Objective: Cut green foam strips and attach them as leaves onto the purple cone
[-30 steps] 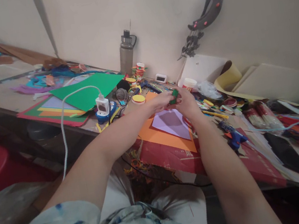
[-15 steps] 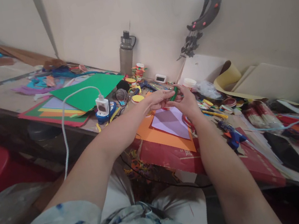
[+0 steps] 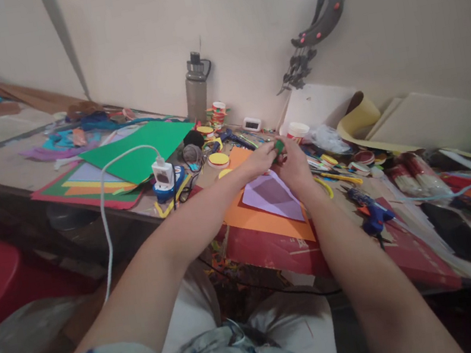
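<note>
Two hands (image 3: 261, 161) (image 3: 293, 161) hold one small green piece (image 3: 279, 146).

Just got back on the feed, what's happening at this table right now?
A person is handling a small green piece, with the left hand and right hand close together around it; its exact shape is hard to tell. Nearer the person, purple paper lies on orange paper. A blue glue gun lies to the right of the right forearm, not in either hand.
</note>
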The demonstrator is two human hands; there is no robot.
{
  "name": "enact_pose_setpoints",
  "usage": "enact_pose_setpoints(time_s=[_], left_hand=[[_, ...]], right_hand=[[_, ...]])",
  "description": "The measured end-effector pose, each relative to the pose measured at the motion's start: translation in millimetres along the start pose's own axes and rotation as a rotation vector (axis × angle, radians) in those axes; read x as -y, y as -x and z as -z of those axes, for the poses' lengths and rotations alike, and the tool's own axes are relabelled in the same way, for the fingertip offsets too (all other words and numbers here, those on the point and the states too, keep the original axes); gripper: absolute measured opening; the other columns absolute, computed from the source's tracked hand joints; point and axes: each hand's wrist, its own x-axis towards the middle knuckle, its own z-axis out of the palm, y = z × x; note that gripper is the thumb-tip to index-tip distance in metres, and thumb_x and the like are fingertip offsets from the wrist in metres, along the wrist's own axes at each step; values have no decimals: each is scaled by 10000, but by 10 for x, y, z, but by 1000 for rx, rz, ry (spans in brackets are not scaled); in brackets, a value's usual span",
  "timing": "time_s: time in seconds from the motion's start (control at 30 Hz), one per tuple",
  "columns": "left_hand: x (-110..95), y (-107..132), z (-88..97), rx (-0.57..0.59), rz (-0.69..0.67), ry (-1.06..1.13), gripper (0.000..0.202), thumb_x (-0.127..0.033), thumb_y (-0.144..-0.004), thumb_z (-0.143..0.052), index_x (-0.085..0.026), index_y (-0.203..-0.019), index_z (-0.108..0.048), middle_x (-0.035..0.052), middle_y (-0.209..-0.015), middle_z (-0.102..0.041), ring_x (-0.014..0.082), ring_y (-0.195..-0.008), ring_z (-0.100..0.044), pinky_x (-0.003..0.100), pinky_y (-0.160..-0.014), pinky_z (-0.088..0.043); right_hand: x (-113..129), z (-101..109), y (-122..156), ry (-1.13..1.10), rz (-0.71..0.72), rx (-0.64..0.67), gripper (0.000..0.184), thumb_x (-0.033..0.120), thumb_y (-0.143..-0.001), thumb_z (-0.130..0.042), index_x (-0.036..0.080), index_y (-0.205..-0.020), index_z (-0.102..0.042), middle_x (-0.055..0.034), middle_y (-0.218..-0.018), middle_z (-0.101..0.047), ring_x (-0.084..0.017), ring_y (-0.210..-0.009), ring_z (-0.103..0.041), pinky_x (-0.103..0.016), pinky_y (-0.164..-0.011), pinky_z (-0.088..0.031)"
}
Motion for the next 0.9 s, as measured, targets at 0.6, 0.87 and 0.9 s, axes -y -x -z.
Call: enact_pose_setpoints(time_s=[0.6,0.87,0.9], left_hand=[[108,114,-116,-110,82,-71,248,-37,-956,-423,-226,-809,-485,-8,-761,-545,153,-736,-549,275,-743,-438],[33,64,-32,-79,45,-105,258,-62,-1007,-381,-182,-1007,-609,-31,-773,-552,89,-635,-521,210,-627,-414],[10,64,-29,-68,60,-150,261,-53,-1009,-376,-176,-988,-606,-41,-730,-525,83,-605,-516,205,-604,-404]], right_hand=[[169,-27,209,85,-57,-51,648,115,-756,-602,207,-1397,-621,-172,-1282,-656,-346,-1189,-618,-575,-1040,-557],[133,67,70,-59,-130,-75,348,338,-962,-541,260,-1239,-735,-128,-1224,-672,-306,-1179,-622,-524,-1010,-559],[123,90,47,-70,-158,-96,314,358,-955,-559,246,-1165,-763,-126,-1159,-692,-302,-1130,-638,-498,-963,-572]])
